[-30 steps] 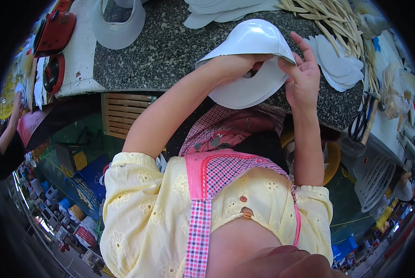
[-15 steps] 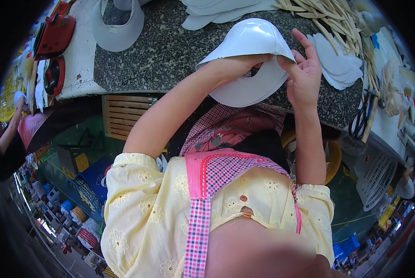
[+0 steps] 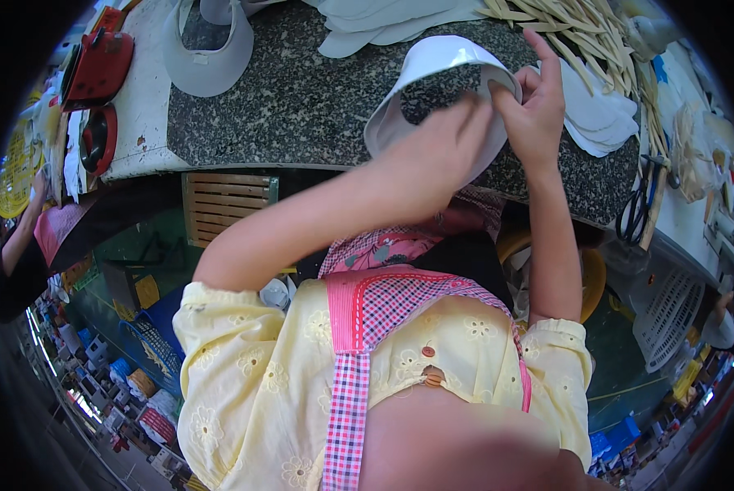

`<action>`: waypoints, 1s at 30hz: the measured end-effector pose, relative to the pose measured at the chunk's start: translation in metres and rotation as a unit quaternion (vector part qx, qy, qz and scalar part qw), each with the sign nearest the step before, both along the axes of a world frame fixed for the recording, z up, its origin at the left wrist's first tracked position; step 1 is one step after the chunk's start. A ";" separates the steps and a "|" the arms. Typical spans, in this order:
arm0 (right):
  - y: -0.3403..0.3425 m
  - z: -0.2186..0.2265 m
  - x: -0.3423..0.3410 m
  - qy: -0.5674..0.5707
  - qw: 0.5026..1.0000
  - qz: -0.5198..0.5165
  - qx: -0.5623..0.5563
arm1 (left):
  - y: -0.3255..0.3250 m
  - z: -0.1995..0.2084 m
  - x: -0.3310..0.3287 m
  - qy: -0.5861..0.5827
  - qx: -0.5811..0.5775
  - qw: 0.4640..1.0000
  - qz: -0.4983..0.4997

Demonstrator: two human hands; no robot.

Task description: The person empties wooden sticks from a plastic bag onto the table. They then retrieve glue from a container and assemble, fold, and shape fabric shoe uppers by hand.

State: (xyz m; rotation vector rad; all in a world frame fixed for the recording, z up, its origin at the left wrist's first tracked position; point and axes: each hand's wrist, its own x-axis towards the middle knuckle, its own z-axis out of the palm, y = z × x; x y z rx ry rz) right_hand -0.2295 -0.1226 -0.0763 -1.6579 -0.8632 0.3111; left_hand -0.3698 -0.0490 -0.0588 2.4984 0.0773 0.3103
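A white visor (image 3: 455,51), a curved band with a brim, is held up over the front of the dark speckled tabletop (image 3: 277,114). My right hand (image 3: 535,114) pinches the right end of its band, thumb inside, with the index finger raised. In front of the visor's opening is my left hand (image 3: 444,143), blurred by motion. It covers part of the brim, and whether its fingers touch the visor cannot be made out. Another white visor (image 3: 209,72) lies at the back left of the tabletop.
White cut sheets (image 3: 359,29) lie at the back, and more white pieces (image 3: 592,114) are at the right. Beside those sits a heap of thin tan strips (image 3: 584,37). Scissors (image 3: 635,200) hang at the right edge. Red-and-black tools (image 3: 97,135) lie far left, near another person's arm (image 3: 24,225).
My left hand has come out from under the visor and now blurs in front of it. The visor has tipped, so its open middle faces me. My right hand keeps its pinch.
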 end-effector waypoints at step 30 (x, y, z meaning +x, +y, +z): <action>-0.010 -0.021 -0.065 -0.390 0.913 0.088 -0.084 | 0.032 -0.022 -0.036 -0.038 0.222 0.959 0.169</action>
